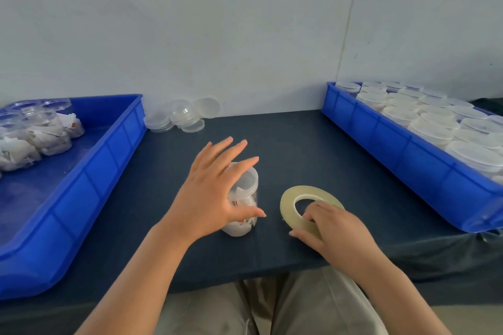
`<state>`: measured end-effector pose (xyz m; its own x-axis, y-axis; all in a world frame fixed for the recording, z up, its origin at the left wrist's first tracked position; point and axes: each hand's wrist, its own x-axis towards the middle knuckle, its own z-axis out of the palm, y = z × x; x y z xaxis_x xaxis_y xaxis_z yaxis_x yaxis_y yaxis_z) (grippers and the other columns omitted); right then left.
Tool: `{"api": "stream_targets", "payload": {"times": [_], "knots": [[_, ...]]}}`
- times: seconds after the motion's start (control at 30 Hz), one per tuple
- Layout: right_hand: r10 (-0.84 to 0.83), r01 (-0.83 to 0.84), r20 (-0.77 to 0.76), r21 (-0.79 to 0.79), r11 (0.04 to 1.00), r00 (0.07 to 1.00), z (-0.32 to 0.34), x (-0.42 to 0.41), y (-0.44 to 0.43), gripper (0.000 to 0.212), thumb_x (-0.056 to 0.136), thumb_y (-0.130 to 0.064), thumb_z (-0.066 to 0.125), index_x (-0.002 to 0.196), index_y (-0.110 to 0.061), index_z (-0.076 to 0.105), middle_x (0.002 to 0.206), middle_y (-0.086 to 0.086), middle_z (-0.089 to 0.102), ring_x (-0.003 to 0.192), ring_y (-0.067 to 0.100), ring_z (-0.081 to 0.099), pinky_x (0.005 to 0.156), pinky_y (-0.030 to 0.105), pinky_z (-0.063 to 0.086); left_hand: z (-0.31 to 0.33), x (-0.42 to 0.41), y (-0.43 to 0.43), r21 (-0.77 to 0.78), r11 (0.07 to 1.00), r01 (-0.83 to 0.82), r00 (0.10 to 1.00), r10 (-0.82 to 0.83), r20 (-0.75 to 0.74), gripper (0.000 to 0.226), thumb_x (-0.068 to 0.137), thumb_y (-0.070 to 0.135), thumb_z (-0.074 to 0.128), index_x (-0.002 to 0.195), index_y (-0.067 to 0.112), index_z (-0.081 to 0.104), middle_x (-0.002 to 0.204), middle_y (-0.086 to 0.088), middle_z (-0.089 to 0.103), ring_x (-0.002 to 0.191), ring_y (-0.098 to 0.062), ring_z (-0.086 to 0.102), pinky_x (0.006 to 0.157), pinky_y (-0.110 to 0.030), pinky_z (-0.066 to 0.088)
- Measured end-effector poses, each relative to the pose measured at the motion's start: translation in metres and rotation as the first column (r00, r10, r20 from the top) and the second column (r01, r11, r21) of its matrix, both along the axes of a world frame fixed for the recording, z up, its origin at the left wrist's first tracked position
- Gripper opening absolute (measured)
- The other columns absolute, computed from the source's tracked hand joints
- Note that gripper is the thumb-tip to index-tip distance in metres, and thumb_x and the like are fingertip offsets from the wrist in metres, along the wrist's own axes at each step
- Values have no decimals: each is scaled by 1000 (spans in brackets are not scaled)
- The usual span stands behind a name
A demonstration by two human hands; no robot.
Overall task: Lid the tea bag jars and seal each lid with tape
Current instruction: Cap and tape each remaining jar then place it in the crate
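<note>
A clear plastic jar (245, 193) with tea bags inside and a translucent lid on top stands on the dark table in the middle. My left hand (215, 193) hovers over it with fingers spread and straight, partly hiding it. To its right lies a flat roll of pale clear tape (292, 198). My right hand (334, 228) grips the roll's near edge, with fingertips curled into its centre hole and the thumb on the outer rim.
A blue tray (109, 160) on the left holds several unlidded jars of tea bags (35, 133). A blue tray (394, 155) on the right is packed with lidded jars (430, 122). Several loose lids (185, 117) lie by the back wall. The table's front edge runs just above my lap.
</note>
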<state>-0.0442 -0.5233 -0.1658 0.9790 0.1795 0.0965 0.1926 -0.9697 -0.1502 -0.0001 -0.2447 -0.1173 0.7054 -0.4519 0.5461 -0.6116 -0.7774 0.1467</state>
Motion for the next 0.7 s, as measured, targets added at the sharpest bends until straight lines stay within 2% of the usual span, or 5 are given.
{"api": "stream_targets", "payload": {"times": [0.13, 0.3, 0.4, 0.5, 0.7], "knots": [[-41, 43, -13, 418, 907, 999, 14, -12, 8, 56, 84, -89, 44, 87, -34, 52, 82, -14, 60, 75, 7, 55, 59, 23, 39, -26, -32, -23, -225, 972, 67, 956, 2, 294, 34, 101, 43, 71, 125, 19, 74, 136, 6, 67, 132, -17, 60, 117, -40, 42], [54, -70, 46, 703, 708, 998, 32, -33, 31, 81, 74, -105, 24, 86, -31, 55, 73, -15, 59, 62, 6, 50, 56, 20, 39, -26, -65, -52, -324, 945, -43, 996, 65, 58, 44, 102, 54, 63, 133, 24, 71, 133, 18, 68, 125, -1, 60, 106, -27, 50], [28, -83, 86, 745, 662, 996, 37, -40, 40, 83, 74, -105, 28, 88, -27, 53, 71, -16, 54, 62, 6, 47, 58, 20, 40, -13, -70, -52, -455, 889, -52, 999, 54, -8, 39, 98, 57, 64, 126, 31, 75, 129, 25, 70, 122, 5, 63, 99, -21, 54], [8, -97, 128, 707, 701, 992, 39, -44, 43, 81, 72, -105, 32, 88, -28, 47, 78, -18, 54, 64, 7, 46, 58, 20, 39, -6, -74, -53, -547, 836, -34, 999, 43, 4, 28, 95, 52, 67, 112, 34, 81, 117, 30, 73, 114, 6, 67, 93, -18, 55], [25, -113, 144, 640, 760, 989, 40, -51, 46, 74, 73, -105, 31, 89, -34, 41, 86, -19, 55, 66, 10, 50, 59, 22, 42, -4, -72, -53, -488, 872, -43, 991, 101, 93, 21, 101, 39, 62, 98, 25, 77, 104, 22, 71, 97, 0, 65, 80, -18, 53]]}}
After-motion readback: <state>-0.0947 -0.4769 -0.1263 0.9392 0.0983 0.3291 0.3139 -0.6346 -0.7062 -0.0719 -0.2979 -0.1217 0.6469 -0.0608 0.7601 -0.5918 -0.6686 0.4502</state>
